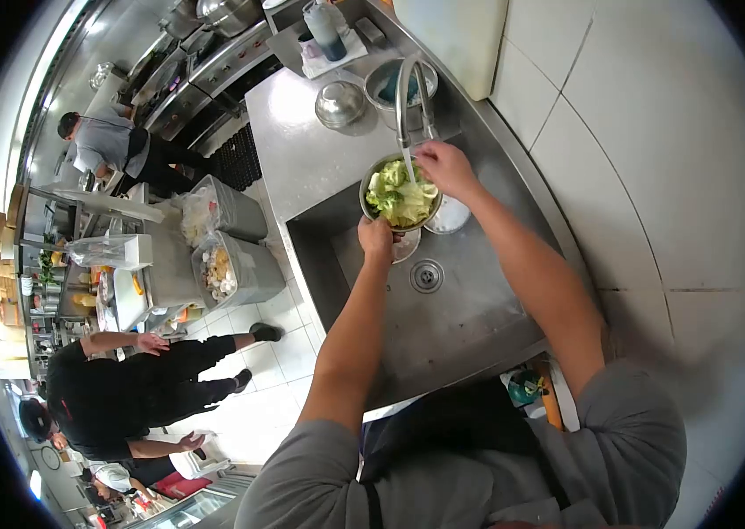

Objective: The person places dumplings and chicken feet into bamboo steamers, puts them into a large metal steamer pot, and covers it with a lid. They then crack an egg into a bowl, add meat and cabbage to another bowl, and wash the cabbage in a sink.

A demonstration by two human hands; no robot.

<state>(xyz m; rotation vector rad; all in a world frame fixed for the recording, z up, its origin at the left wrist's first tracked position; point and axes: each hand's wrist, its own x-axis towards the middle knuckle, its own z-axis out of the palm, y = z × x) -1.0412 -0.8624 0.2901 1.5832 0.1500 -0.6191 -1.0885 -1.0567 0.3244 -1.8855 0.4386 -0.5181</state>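
Note:
A round metal bowl (363, 196) of green leafy vegetable pieces (401, 196) is held over the sink, under the curved faucet (403, 101). What looks like a stream of water runs from the spout onto the leaves. My left hand (376, 238) grips the bowl's near-left rim, thumb on top and fingers underneath. My right hand (446, 167) is closed, its curled fingertips at the bowl's far-right edge beside the faucet. Whether they pinch the rim or something else is hidden. Below the bowl, a pale round dish (450, 216) sits in the sink.
The steel sink (478, 300) has a drain (426, 276) near its middle. On the counter (289, 132) stand an upturned metal bowl (340, 104), a large pot (377, 93) and a squeeze bottle (327, 35). Two grey bins (253, 273) and several people are to the left.

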